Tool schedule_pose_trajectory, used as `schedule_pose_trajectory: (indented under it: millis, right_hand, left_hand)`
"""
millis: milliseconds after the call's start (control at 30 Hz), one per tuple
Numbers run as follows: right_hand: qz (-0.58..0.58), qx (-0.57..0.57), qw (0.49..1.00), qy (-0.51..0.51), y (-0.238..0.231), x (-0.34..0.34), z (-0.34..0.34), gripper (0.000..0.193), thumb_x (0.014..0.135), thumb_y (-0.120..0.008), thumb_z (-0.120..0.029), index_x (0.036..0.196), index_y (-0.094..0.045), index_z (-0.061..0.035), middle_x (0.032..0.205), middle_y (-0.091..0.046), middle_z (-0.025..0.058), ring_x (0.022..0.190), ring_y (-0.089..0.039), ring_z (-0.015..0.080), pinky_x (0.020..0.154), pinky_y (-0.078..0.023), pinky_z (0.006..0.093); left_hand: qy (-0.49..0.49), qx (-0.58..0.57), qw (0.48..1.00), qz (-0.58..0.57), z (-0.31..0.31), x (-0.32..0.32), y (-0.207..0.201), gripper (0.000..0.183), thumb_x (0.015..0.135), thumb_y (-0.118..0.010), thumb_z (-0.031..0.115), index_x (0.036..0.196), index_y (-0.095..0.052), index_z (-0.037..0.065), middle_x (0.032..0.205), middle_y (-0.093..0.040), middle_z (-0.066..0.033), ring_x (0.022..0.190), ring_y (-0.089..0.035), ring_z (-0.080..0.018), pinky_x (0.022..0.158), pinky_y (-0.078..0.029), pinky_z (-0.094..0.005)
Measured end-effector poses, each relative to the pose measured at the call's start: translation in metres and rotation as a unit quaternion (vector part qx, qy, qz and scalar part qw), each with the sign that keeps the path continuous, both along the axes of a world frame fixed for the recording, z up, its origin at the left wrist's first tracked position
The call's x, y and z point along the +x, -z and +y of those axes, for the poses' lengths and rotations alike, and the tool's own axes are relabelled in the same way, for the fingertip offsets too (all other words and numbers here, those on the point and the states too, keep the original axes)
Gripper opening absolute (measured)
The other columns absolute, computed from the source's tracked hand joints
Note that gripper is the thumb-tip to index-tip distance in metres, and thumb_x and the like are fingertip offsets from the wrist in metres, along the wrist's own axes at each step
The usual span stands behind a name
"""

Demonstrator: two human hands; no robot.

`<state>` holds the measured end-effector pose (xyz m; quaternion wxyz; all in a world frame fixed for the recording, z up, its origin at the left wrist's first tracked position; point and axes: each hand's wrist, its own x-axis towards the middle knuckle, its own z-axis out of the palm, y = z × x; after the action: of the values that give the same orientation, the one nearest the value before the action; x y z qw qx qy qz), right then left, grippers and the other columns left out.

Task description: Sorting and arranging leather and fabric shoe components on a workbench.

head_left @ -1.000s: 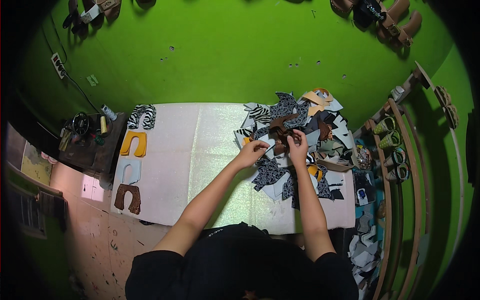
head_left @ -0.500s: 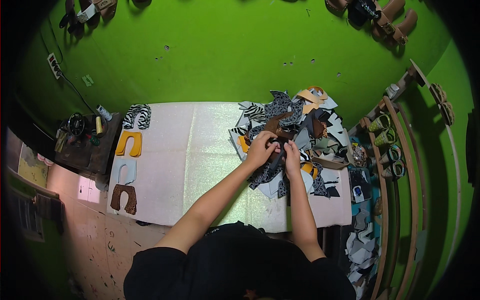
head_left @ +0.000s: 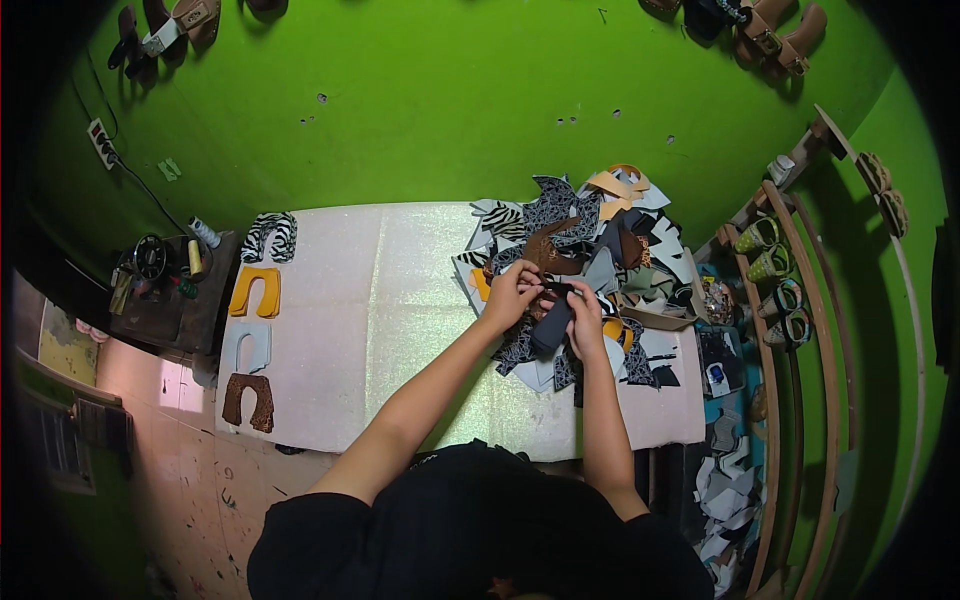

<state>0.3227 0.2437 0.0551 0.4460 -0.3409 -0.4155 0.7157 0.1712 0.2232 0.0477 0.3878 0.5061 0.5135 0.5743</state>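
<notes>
Dark grey, strap-like material pieces (head_left: 552,328) hang from my right hand (head_left: 586,318), whose fingers are closed around them. Close beside it, my left hand (head_left: 513,292) is closed in a pinch at the upper end of a black strip of the same bundle. Under and behind both hands lies a heap of cut scraps (head_left: 560,205) in black-and-white pattern, zebra print, brown, grey and yellow. A brown scrap (head_left: 552,250) sits just beyond my fingertips.
On the table's (head_left: 330,330) left side are U-shaped stacks in a column: zebra (head_left: 268,237), yellow (head_left: 256,292), pale (head_left: 247,348) and brown (head_left: 248,403). A sewing machine table (head_left: 170,320) stands left. Wooden racks (head_left: 800,380) with sandals (head_left: 772,272) stand right; a green wall rises behind.
The dark pieces have turned, so more of their grey flat side shows below my hands. My left hand has shifted slightly left, opening a small gap from the right.
</notes>
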Motion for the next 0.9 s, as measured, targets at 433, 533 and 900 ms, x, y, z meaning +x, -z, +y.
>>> schedule_pose_trajectory:
  millis: [433, 533, 900]
  right_hand:
    - [-0.005, -0.031, 0.983, 0.183, 0.015, 0.030, 0.023, 0.011, 0.090, -0.035, -0.008, 0.098, -0.038, -0.0015, 0.078, -0.056, 0.0147, 0.059, -0.060, 0.0234, 0.051, -0.051, 0.0303]
    - [-0.026, -0.006, 0.967, 0.254, 0.008, 0.043, 0.028, 0.011, 0.088, -0.041, -0.006, 0.098, -0.039, -0.0010, 0.081, -0.057, 0.0140, 0.064, -0.061, 0.0238, 0.053, -0.051, 0.0308]
    - [0.060, 0.142, 0.944, 0.292, -0.047, 0.051, 0.013, 0.014, 0.087, -0.039, -0.007, 0.099, -0.039, 0.0001, 0.088, -0.058, 0.0164, 0.070, -0.061, 0.0225, 0.062, -0.050, 0.0317]
  left_hand:
    - [0.053, 0.068, 0.970, 0.228, -0.014, -0.022, 0.024, 0.031, 0.068, -0.060, -0.001, 0.097, -0.049, -0.001, 0.080, -0.054, -0.0105, 0.077, -0.055, -0.0210, 0.076, -0.044, -0.0294]
    - [0.062, 0.005, 0.954, 0.292, -0.019, -0.021, 0.028, 0.043, 0.064, -0.062, 0.001, 0.104, -0.048, 0.004, 0.095, -0.052, -0.0135, 0.088, -0.052, -0.0277, 0.083, -0.041, -0.0357]
    - [0.053, 0.048, 0.873, 0.483, 0.013, 0.003, 0.015, 0.045, 0.066, -0.069, 0.021, 0.109, -0.055, 0.021, 0.121, -0.036, -0.0181, 0.101, -0.048, -0.0335, 0.082, -0.044, -0.0389]
